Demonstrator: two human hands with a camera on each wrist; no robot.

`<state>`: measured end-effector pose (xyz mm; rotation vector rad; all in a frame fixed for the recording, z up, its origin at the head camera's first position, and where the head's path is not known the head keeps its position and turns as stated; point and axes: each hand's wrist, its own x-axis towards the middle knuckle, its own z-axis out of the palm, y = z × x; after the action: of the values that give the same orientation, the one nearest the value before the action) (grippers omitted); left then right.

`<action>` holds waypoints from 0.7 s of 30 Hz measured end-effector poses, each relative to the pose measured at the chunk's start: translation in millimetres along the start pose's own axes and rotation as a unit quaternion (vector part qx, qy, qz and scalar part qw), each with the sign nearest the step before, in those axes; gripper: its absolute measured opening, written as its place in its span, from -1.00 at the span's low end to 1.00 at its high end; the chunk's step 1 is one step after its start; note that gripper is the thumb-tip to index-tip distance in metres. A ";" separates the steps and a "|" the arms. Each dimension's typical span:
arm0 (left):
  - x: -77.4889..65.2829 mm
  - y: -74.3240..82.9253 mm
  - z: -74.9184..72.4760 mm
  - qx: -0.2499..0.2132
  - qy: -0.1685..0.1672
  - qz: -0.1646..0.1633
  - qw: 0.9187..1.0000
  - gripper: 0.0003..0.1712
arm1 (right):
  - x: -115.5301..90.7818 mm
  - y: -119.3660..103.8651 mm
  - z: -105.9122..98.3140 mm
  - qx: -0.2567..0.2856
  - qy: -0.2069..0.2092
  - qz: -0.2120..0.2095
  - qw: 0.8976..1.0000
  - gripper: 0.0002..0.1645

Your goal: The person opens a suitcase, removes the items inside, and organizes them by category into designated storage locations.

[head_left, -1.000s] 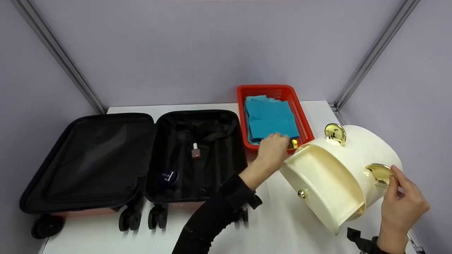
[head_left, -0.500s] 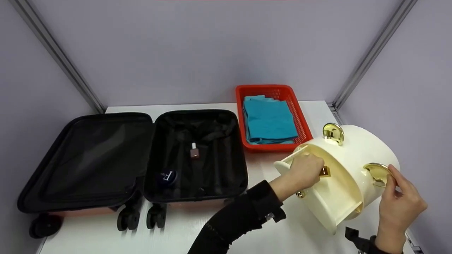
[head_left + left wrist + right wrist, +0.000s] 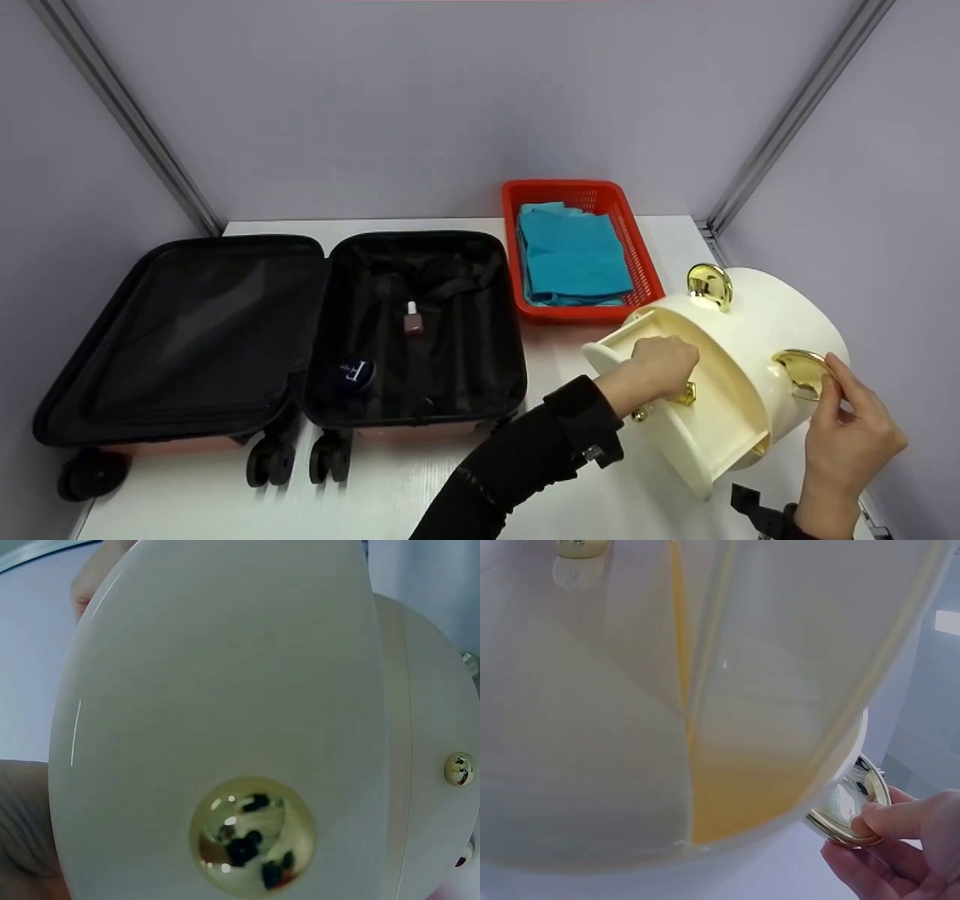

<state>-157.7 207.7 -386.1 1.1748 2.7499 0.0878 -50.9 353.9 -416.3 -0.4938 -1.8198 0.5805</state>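
Observation:
A cream drawer organizer (image 3: 780,315) with gold ear-shaped pieces stands tilted at the right, one drawer (image 3: 720,420) pulled out. My left hand (image 3: 660,365) is inside this drawer, fingers curled down round a small shiny gold block-shaped item (image 3: 684,394); most of the item is hidden under the hand. My right hand (image 3: 851,431) pinches the gold ear (image 3: 802,373) between thumb and fingers, which the right wrist view also shows at the gold ear (image 3: 851,802). In the left wrist view the drawer front with its gold knob (image 3: 251,836) covers most of the left hand.
Behind the organizer, a red basket (image 3: 641,259) holds folded blue cloths (image 3: 574,251). To the left lies an opened suitcase (image 3: 517,330) with a nail polish bottle (image 3: 413,321) and a dark blue round item (image 3: 355,373) inside. Walls rise behind and at both sides.
My left hand has moved right, from the red basket into the drawer, bringing the gold item along, then a little lower. My right hand keeps its pinch on the ear.

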 end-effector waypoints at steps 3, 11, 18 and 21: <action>0.4 -1.6 0.6 -0.006 -0.008 0.000 1.000 -0.91 | -0.7 0.3 0.8 -0.003 -0.001 0.002 1.000 -0.77; -19.4 -23.0 2.9 -0.060 0.123 0.039 0.990 -0.79 | -2.6 -1.4 0.4 0.001 -0.006 0.001 1.000 -0.77; -49.9 -43.9 15.6 -0.109 0.371 0.134 0.913 -0.69 | -1.3 -3.4 -1.9 -0.003 -0.005 -0.009 1.000 -0.78; -62.7 -48.3 27.2 -0.107 0.437 0.161 0.878 -0.69 | -1.2 -3.9 -1.1 0.002 -0.005 -0.010 1.000 -0.78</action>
<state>-145.1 128.9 -411.2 1.8476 3.0282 1.2035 -49.7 350.3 -414.5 -0.4708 -1.8314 0.5748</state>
